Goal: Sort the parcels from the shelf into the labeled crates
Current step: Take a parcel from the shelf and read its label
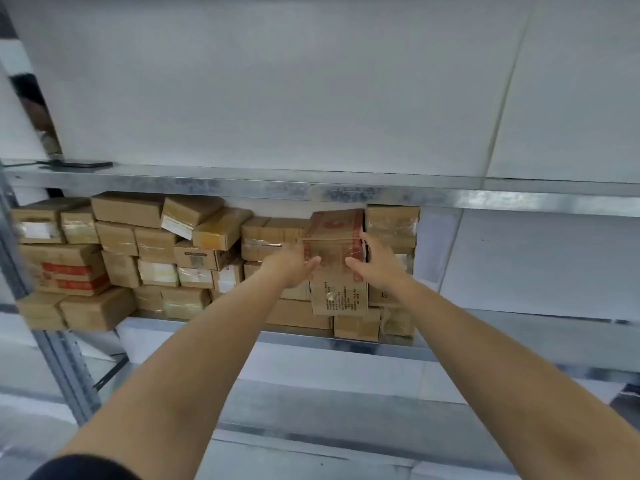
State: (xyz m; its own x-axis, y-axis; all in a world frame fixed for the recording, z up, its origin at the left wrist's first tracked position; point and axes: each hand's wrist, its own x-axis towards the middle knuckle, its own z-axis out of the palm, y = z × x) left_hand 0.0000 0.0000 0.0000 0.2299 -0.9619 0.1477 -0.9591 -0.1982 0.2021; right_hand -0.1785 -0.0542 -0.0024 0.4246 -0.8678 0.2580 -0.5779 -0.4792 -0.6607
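A tall brown cardboard parcel (337, 261) with red print and black text stands out from the stack on the metal shelf (450, 202). My left hand (294, 266) grips its left side, thumb across the front. My right hand (374, 263) grips its right side, thumb on the front face, fingers hidden behind the box. The parcel tilts slightly forward from its neighbours. Several other taped brown parcels (138, 251) fill the shelf to the left and below.
A grey upright post (52, 348) frames the shelf at left. A dark flat object (83, 164) lies on the upper shelf board. White wall panels sit behind; the shelf bay right of the stack holds nothing visible. Lower shelf boards (311, 403) show beneath.
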